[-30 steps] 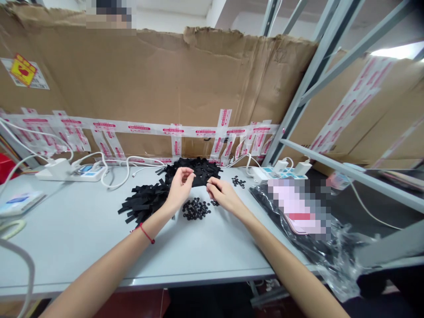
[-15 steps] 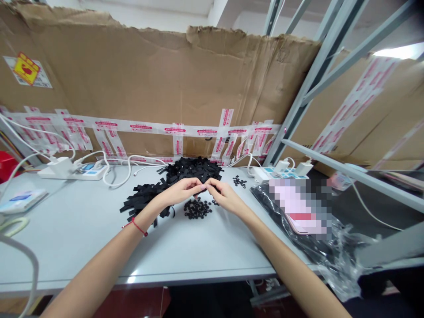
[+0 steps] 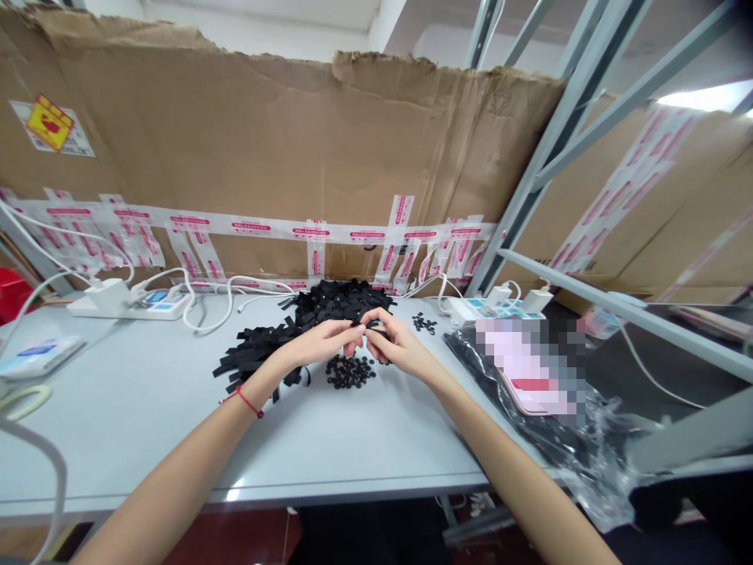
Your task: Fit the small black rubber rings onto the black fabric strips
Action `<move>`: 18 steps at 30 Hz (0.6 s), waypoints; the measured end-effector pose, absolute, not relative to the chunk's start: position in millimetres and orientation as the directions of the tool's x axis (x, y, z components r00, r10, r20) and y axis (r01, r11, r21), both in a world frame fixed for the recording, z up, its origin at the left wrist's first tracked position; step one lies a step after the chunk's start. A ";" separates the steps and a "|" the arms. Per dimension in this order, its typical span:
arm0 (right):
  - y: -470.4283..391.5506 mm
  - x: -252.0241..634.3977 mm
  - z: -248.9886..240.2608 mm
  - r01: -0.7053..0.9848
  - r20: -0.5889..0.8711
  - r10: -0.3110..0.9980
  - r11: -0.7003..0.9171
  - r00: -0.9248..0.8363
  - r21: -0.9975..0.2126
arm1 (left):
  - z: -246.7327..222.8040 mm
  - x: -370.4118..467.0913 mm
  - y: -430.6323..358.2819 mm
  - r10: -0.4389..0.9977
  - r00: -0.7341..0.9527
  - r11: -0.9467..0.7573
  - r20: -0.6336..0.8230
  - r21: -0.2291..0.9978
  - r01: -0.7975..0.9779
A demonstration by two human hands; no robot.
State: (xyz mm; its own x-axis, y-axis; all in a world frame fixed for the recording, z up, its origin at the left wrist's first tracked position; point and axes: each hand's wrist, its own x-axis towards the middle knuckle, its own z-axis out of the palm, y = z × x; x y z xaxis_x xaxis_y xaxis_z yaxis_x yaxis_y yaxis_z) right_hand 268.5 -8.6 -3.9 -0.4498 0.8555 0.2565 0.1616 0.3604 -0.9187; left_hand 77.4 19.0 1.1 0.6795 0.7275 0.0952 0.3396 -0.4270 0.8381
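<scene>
My left hand [image 3: 329,339] and my right hand [image 3: 393,339] meet at the fingertips over the table. Both are closed on a black strip [image 3: 376,329], part of which shows between the right fingers; most of it is hidden. Just below the hands lies a heap of small black rings [image 3: 351,372]. Beside my left wrist spreads a pile of black fabric strips [image 3: 256,353], and a taller pile of black strips [image 3: 341,302] rises behind the hands. A few small black pieces [image 3: 424,322] lie to the right of my right hand.
Power strips with white plugs stand at the back left [image 3: 168,306] and back right [image 3: 464,310]. A dark plastic bag [image 3: 471,353] with a pink item on it lies right. A cardboard sheet [image 3: 264,141] walls the back; a metal frame [image 3: 529,188] stands right.
The fingers of my right hand have lifted and curled more, baring a bit of the black strip. My left fingertips have shifted slightly. The piles look the same.
</scene>
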 end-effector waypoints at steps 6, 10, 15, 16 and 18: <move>-8.5 268.3 -5.4 0.151 0.251 0.840 0.362 -0.481 -0.920 | 1.2 78.5 19.3 0.736 0.667 -0.423 0.115 0.848 0.320; -5.2 269.8 -7.6 0.150 0.248 0.851 0.352 -0.463 -0.924 | 4.5 77.8 18.0 0.721 0.678 -0.459 0.145 0.833 0.310; -5.4 269.0 -9.0 0.400 0.326 0.873 0.462 -0.364 -0.791 | 1.9 78.1 19.6 0.690 0.716 -0.424 0.109 0.862 0.278; -6.1 268.3 -9.3 0.454 0.352 0.870 0.484 -0.346 -0.748 | 0.8 78.6 19.6 0.687 0.719 -0.420 0.102 0.864 0.278; -7.9 266.5 -10.1 0.517 0.394 0.855 0.517 -0.337 -0.682 | -0.8 79.9 19.0 0.689 0.718 -0.422 0.100 0.861 0.285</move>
